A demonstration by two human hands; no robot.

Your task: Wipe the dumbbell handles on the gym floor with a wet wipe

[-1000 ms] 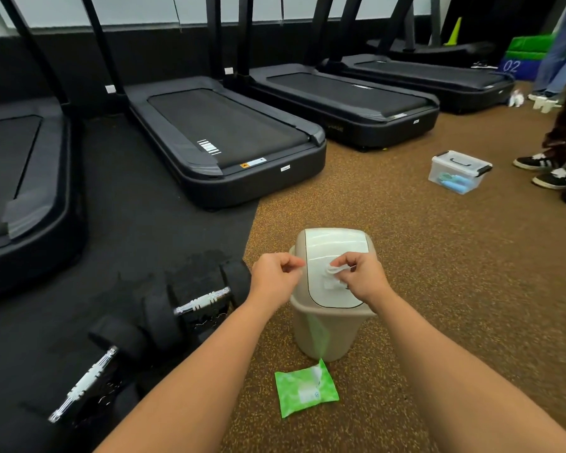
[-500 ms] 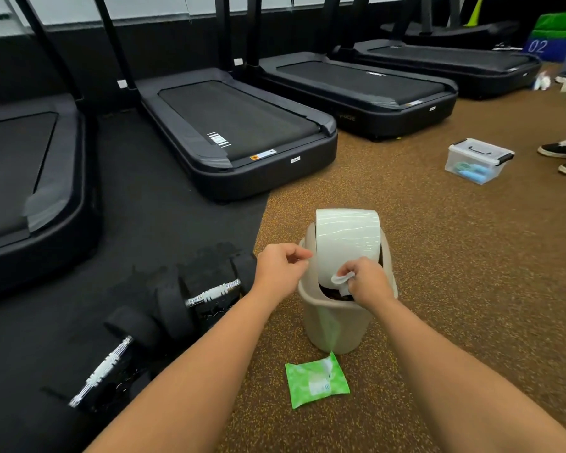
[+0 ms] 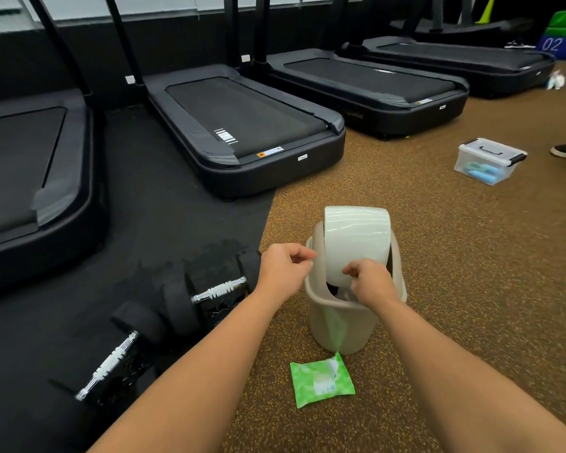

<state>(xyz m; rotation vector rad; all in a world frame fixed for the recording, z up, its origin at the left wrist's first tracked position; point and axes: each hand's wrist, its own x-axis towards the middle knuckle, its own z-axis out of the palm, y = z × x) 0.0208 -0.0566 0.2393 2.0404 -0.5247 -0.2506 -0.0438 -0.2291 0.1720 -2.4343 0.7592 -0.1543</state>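
Nearest on the speckled brown floor [image 3: 438, 289] lies a green wipe pack [image 3: 321, 380], flat, just in front of a beige bin [image 3: 340, 325]. To its left, on the black mat [image 3: 164, 204], two dumbbells rest side by side, their ribbed metal handles [image 3: 107, 371] bare and untouched, the farther dumbbell handle [image 3: 218, 289] close to the left forearm. The left hand [image 3: 283, 273] hovers beside the bin's rim, fingers curled loosely, holding nothing visible. The right hand [image 3: 370, 281] is at the bin's mouth, fingers bent against the tilted white swing lid [image 3: 356, 243]; whether it grips anything I cannot tell. Farther off stands a clear storage box [image 3: 487, 160], then a row of treadmills [image 3: 242, 125].
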